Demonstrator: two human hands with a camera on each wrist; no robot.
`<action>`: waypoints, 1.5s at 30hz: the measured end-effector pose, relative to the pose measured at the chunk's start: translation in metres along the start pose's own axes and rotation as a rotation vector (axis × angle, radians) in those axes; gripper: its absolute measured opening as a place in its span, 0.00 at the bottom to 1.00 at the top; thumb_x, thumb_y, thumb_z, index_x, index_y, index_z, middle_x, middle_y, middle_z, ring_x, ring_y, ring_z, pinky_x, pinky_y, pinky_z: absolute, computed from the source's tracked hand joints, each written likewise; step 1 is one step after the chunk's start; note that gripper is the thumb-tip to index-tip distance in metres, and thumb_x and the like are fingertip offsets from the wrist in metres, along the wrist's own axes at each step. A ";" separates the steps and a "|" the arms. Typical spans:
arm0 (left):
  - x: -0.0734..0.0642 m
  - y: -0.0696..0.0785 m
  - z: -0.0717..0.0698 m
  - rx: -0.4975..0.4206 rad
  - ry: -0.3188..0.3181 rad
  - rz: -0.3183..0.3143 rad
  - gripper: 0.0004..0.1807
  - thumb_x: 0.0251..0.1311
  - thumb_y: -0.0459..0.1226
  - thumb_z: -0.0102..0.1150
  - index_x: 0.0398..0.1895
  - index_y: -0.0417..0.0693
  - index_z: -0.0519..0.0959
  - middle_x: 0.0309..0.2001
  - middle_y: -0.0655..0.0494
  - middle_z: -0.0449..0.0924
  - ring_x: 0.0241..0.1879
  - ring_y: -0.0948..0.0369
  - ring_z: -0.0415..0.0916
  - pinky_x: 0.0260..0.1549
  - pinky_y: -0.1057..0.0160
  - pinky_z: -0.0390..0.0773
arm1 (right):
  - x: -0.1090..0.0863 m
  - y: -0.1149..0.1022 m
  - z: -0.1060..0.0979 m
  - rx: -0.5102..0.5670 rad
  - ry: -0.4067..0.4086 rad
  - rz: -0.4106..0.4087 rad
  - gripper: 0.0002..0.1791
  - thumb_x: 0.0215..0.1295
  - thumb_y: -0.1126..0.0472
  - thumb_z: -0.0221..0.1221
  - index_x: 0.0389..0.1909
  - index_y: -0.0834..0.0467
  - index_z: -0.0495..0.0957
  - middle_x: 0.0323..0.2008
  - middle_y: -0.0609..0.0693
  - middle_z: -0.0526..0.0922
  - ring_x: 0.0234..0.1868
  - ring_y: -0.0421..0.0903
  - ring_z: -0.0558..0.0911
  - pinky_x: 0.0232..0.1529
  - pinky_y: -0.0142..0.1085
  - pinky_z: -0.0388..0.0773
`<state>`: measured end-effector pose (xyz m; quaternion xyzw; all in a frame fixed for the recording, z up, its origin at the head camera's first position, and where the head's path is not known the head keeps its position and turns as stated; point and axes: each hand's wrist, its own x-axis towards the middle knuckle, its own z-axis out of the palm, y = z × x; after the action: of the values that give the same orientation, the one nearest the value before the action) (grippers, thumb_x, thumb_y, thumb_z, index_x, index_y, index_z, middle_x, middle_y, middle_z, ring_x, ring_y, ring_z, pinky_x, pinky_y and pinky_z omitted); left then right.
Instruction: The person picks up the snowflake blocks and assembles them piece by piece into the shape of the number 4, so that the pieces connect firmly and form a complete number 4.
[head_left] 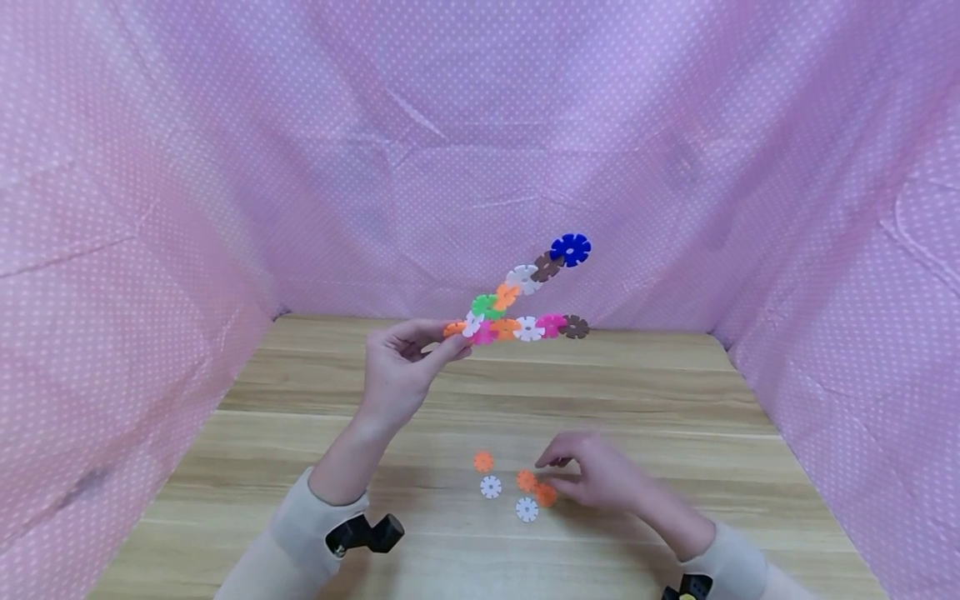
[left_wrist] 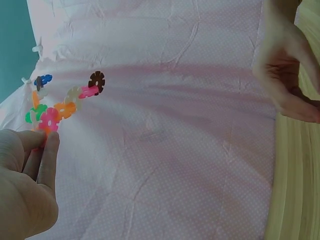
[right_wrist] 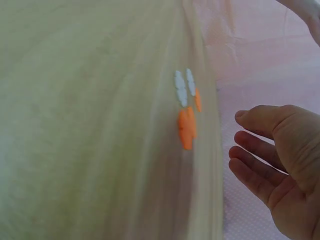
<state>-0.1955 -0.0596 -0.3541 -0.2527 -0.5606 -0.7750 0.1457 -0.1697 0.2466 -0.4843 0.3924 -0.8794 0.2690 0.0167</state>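
Observation:
My left hand (head_left: 397, 375) pinches an orange snowflake disc at the corner of a V-shaped chain of interlocked snowflake discs, raised above the table. One branch runs up through a green disc (head_left: 486, 307) to a dark blue disc (head_left: 572, 250). The other reaches right to a brown disc (head_left: 577, 327); in the left wrist view that brown disc (left_wrist: 97, 82) stands uppermost. My right hand (head_left: 600, 475) hovers over the loose discs, thumb and fingers apart around nothing. Close to it lie two overlapping orange discs (head_left: 546, 495). The right wrist view shows its fingers (right_wrist: 257, 177) loosely bent.
Beside the overlapping pair, two white discs (head_left: 527, 509) and another orange disc (head_left: 483, 461) lie on the wooden table (head_left: 300, 450). Pink dotted cloth (head_left: 480, 192) encloses the table at the back and both sides. A black device (head_left: 366, 533) is strapped to each wrist.

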 end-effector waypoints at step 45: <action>-0.002 -0.007 -0.002 0.001 -0.008 -0.024 0.09 0.60 0.17 0.67 0.43 0.18 0.82 0.37 0.60 0.93 0.36 0.63 0.91 0.43 0.55 0.94 | 0.011 0.012 -0.066 0.031 0.419 0.079 0.16 0.55 0.83 0.66 0.40 0.64 0.88 0.34 0.52 0.91 0.35 0.36 0.88 0.33 0.28 0.92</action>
<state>-0.1976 -0.0595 -0.3608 -0.2488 -0.5644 -0.7755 0.1343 -0.1976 0.2780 -0.4312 0.2932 -0.8671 0.3588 0.1827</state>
